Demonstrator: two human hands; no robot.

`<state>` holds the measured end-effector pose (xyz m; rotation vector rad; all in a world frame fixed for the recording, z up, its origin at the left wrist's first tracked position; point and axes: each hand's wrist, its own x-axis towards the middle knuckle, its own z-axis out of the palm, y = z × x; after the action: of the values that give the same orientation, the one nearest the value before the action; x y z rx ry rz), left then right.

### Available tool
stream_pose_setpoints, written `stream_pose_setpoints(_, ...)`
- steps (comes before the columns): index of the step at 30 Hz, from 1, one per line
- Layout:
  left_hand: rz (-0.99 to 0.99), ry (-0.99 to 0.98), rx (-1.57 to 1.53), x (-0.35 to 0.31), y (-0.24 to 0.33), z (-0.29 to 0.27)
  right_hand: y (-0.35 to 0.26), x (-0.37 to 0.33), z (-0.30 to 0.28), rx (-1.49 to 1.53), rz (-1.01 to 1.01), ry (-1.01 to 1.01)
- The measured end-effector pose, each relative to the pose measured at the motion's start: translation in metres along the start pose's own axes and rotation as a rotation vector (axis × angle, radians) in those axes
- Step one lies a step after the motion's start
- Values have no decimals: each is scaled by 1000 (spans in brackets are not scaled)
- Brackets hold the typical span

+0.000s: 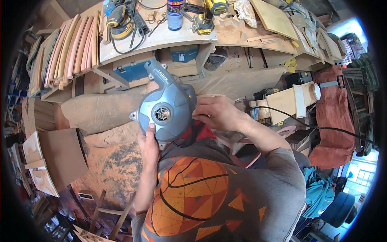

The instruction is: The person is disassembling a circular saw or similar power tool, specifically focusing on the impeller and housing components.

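A grey-blue electric blower (181, 105) is held up in front of my body, its round vented intake facing up and its nozzle pointing away toward the bench. My left hand (148, 142) grips its near left side, with the thumb over the casing and the other fingers hidden beneath. At the blower's right side, my right hand (217, 112) is closed in a pinch against or just beside the casing. What those fingertips hold, if anything, cannot be made out. A black cord (186, 143) loops below the blower.
The bench (157, 42) ahead carries a yellow-black sander (120, 25), a blue spray can (175, 16) and a cordless drill (204, 22). Wooden strips (74, 48) lie stacked at far left. A black cable (306, 124) crosses the right side; a cardboard-like box (64, 157) stands left.
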<state>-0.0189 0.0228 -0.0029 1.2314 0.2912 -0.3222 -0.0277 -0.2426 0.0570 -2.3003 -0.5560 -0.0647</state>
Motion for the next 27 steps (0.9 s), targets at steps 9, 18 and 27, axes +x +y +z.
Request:
stream_pose_setpoints(9,55,-5,73,6,-8,-5,15,0,6,-105,-9,-31)
stream_pose_setpoints(18,-9,67,-24,0,6,5,19,0,5,-88,-158,43)
stream_pose_setpoints(27,-49,49,166,8,-13,-15,7,14,-6,-88,-140,-64)
